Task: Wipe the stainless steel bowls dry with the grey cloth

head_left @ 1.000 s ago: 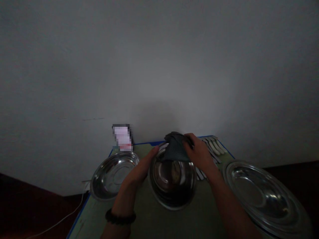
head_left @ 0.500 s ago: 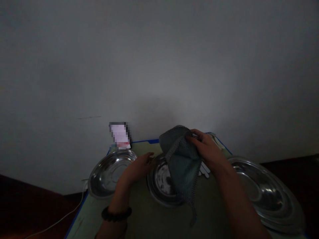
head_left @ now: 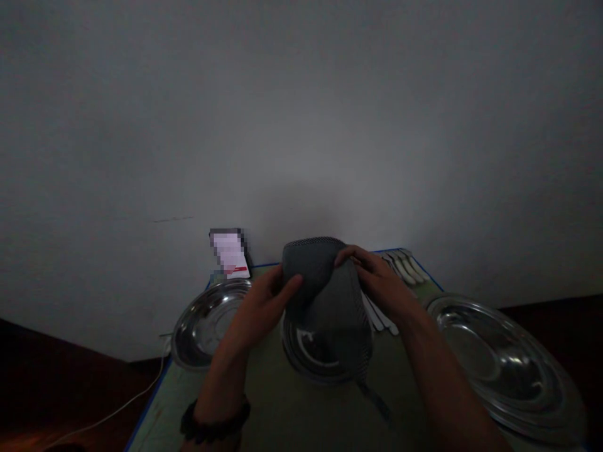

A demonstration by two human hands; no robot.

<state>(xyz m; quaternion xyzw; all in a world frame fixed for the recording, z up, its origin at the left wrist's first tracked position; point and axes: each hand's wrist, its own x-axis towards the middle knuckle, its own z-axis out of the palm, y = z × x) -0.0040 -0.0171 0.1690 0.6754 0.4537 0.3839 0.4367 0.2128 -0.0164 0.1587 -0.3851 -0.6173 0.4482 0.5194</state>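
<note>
Holding a grey mesh cloth [head_left: 325, 295] up by its top edge, a person grips it from either side with the left hand [head_left: 261, 304] and right hand [head_left: 379, 282]. The fingers of each hand are curled and pinching the fabric. The cloth hangs above a steel bowl [head_left: 308, 356] on the green tabletop [head_left: 292, 414] and drapes in front of it, with one corner trailing past the bowl's near rim. A second steel bowl [head_left: 202, 326] sits just to the left and a wide steel dish [head_left: 509, 370] to the right. Pale-handled cutlery [head_left: 405, 267] lies in a row near the wall, behind the right hand. A dark beaded bracelet [head_left: 214, 420] circles the left wrist, and a white cable [head_left: 117, 411] trails across the dim floor at left.
</note>
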